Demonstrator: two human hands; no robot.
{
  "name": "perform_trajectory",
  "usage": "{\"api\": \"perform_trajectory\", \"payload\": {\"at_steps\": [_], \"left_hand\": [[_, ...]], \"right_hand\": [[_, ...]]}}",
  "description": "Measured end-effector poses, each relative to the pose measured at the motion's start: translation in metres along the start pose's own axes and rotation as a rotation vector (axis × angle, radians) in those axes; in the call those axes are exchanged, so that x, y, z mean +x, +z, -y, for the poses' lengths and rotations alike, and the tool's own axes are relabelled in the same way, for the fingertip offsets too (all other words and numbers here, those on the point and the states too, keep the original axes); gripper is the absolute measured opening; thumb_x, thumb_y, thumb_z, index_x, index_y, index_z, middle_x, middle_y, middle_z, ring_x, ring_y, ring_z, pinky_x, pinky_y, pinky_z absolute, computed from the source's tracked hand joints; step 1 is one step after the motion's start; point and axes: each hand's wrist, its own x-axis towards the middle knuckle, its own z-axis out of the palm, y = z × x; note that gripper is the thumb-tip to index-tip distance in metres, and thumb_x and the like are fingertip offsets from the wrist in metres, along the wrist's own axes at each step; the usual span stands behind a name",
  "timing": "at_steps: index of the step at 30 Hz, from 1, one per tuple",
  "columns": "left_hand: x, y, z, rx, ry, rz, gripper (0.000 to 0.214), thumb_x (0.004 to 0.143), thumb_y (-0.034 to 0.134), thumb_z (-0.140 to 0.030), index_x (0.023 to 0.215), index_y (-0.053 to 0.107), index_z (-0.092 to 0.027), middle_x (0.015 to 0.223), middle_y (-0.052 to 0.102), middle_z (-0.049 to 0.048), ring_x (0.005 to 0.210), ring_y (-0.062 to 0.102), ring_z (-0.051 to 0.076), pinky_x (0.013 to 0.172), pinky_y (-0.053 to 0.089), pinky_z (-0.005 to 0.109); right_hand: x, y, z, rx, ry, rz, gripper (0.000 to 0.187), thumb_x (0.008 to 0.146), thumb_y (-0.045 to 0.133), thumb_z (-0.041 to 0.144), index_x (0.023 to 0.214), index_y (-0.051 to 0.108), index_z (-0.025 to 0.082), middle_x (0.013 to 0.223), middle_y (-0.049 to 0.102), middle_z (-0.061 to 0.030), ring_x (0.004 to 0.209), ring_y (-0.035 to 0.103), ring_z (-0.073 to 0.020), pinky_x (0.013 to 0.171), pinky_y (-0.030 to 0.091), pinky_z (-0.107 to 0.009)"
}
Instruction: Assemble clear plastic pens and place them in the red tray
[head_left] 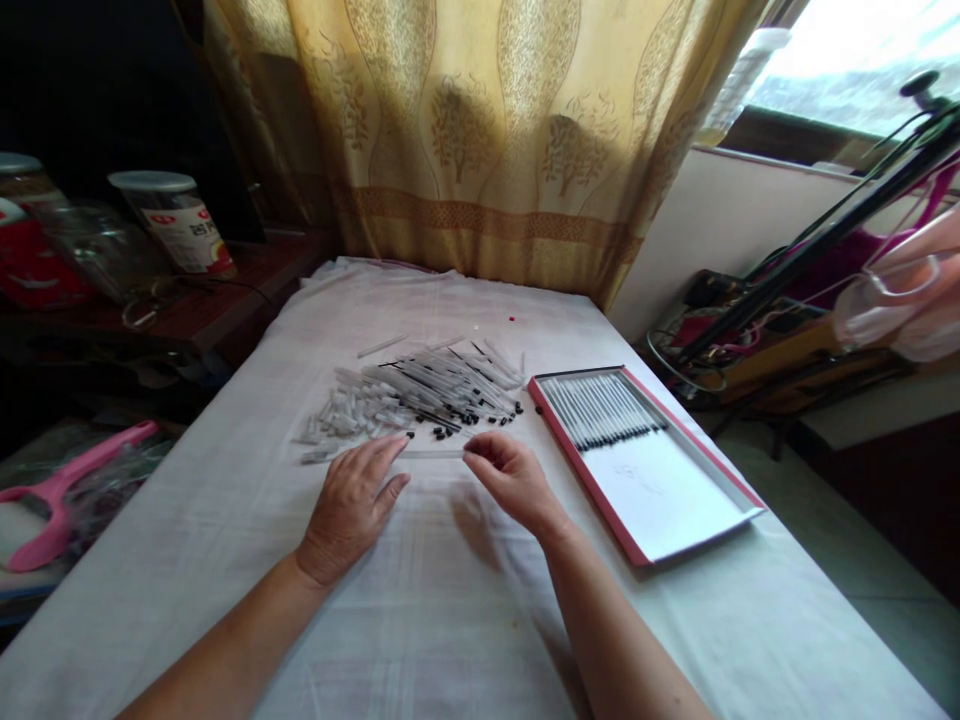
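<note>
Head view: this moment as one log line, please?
left hand: open near loose parts | right hand: pinching clear tube | open box: row of black-tipped tubes

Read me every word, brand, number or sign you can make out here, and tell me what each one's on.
No text can be read with certainty.
Lidded canister: dark, Chinese-looking characters and smaller red print, too blurred to quote.
Red container: white marks; I can't tell whether they are writing.
Shallow red-edged box: marks on its white base, too faint to read.
</note>
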Motion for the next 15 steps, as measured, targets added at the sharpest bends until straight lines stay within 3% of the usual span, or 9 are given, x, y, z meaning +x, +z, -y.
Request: {"api": "perform_trajectory", "payload": {"at_steps": [2,4,7,10,15], "left_hand": [[-0.003,-0.005,0.006,0.018,0.018,0.098,0.031,0.096,0.045,-0.04,0.108,0.068,-0.023,0.099,0.074,0.0071,0.091,0.068,0.023,0.088,0.051,0.039],[-0.007,-0.008,0.012,0.032,0.003,0.141,0.033,0.097,0.043,-0.041,0.101,0.069,-0.023,0.092,0.074,0.0062,0.085,0.068,0.022,0.082,0.052,0.036],[-0.012,-0.011,0.018,0.037,-0.052,0.126,0.035,0.096,0.041,-0.043,0.099,0.069,-0.022,0.093,0.074,0.0063,0.084,0.069,0.022,0.077,0.053,0.033],[-0.013,-0.011,0.021,0.013,-0.128,0.087,0.035,0.095,0.042,-0.044,0.1,0.068,-0.021,0.093,0.074,0.0062,0.084,0.07,0.023,0.076,0.054,0.032],[-0.011,-0.009,0.019,-0.027,-0.206,0.075,0.032,0.091,0.045,-0.044,0.098,0.068,-0.022,0.093,0.075,0.0051,0.085,0.07,0.023,0.076,0.054,0.03]], "right_hand": [[0.003,0.003,0.0,-0.006,-0.008,0.068,0.014,0.081,0.062,0.03,0.085,0.071,0.02,0.078,0.074,-0.0016,0.071,0.067,-0.0161,0.067,0.052,-0.027],[0.01,0.001,-0.003,-0.074,0.007,0.078,0.018,0.083,0.061,0.029,0.093,0.072,0.021,0.082,0.075,-0.0022,0.075,0.068,-0.0166,0.07,0.053,-0.027],[0.023,-0.006,-0.007,-0.427,0.03,0.005,0.021,0.086,0.058,0.028,0.099,0.073,0.022,0.094,0.075,-0.0046,0.083,0.068,-0.0187,0.077,0.051,-0.029],[0.033,-0.009,-0.004,-0.804,0.038,0.056,0.022,0.088,0.056,0.031,0.096,0.076,0.024,0.101,0.073,-0.0062,0.093,0.067,-0.0219,0.079,0.049,-0.03],[0.046,-0.002,0.008,-1.037,0.101,0.191,0.026,0.088,0.053,0.034,0.094,0.076,0.024,0.101,0.072,-0.0082,0.094,0.067,-0.0244,0.074,0.048,-0.03]]}}
